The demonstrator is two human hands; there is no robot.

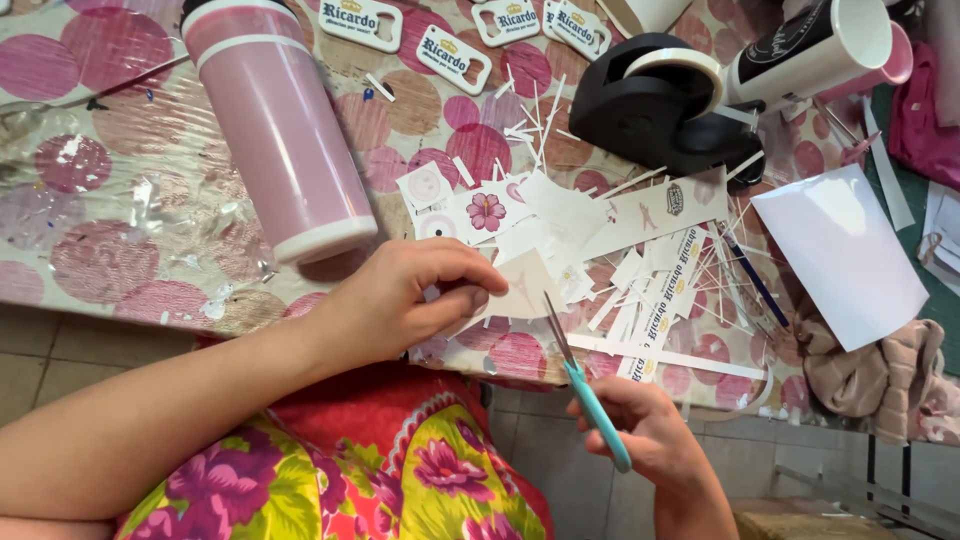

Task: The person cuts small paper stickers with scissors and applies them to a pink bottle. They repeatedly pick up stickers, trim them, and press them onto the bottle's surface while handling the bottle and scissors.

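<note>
At the table edge, near frame centre, a small pale paper cutout (525, 285) is pinched between thumb and fingertips of the left hand (400, 300); the fingers are closed tight on its left side. Scissors (585, 385) with light-blue handles are gripped by the right hand (640, 425) at about 5 o'clock from the cutout. The fingers are curled around the handles, and the thin blades are nearly closed, with the tip touching the lower right edge of the cutout.

A heap of paper scraps (640, 265), strips and trimmings is spread at 2 to 3 o'clock from the cutout, on a tablecloth (100, 200) patterned with pink circles. A flower sticker (486, 212) is seen at 12 o'clock, just above the left hand. A tall pink bottle (280, 130) stands at 10 o'clock. A black tape dispenser (660, 105) sits at 1 o'clock, with a mug (810, 50) lying on its side just beyond. White paper sheet (840, 255) noted at 3 o'clock, well apart. Small white tags (455, 55) are ranged along the far edge, at 12 o'clock.
</note>
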